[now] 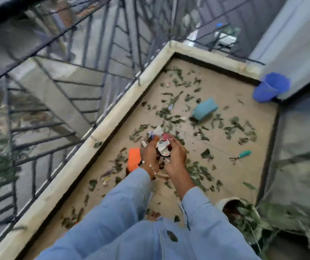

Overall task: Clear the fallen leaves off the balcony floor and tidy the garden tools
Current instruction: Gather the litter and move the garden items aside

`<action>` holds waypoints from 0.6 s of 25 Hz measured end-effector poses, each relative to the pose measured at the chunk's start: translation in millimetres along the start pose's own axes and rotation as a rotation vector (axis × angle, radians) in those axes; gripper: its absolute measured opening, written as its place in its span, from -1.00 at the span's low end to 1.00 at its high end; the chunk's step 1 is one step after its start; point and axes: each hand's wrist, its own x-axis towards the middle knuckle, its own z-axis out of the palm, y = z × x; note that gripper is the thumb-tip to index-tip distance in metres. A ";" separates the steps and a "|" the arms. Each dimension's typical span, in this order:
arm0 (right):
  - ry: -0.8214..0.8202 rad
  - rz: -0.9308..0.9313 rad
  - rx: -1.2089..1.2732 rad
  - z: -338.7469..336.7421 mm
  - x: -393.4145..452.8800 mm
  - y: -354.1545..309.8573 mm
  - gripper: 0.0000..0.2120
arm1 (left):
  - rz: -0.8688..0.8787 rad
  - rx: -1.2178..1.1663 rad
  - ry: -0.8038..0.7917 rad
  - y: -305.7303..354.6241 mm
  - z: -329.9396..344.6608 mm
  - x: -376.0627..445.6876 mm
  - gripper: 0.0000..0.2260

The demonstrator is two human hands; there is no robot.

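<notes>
We count 1 blue bucket [270, 88], 1 teal block [204, 109], 1 green-handled tool [243, 154], 1 orange item [134, 161] | leaves [197, 128] strewn across balcony floor [225, 166] | left hand [149, 152] and right hand [175, 156] curled together, clutching 1 wad of paper scraps [160, 145].

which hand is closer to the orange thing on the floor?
Left. The left hand appears right beside the orange object, nearly overlapping it in the picture; the right hand is on the far side, both gripping the crumpled litter.
</notes>
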 end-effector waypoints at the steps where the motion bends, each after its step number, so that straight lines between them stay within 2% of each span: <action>1: 0.034 -0.016 0.031 -11.6 9.5 -16.1 -0.82 | 0.004 0.040 -0.026 -9.6 19.0 -0.3 -0.62; 5: 0.188 -0.092 0.200 -59.3 27.8 -63.2 -0.84 | -0.053 0.213 -0.208 -47.7 84.2 -4.2 -0.69; 7: 0.268 -0.141 0.276 -83.1 35.5 -83.4 -0.87 | -0.079 0.374 -0.281 -66.3 110.5 -6.0 -0.73; 10: 0.376 -0.203 0.393 -119.9 51.3 -118.8 -0.87 | -0.201 0.569 -0.455 -94.7 150.8 -9.0 -0.79; 12: 0.437 -0.227 0.446 -141.4 70.3 -141.8 -0.85 | -0.295 0.627 -0.543 -109.8 182.1 -4.1 -0.77; 15: 0.499 -0.257 0.442 -159.7 102.4 -175.1 -0.83 | -0.352 0.571 -0.588 -135.7 229.5 14.1 -0.77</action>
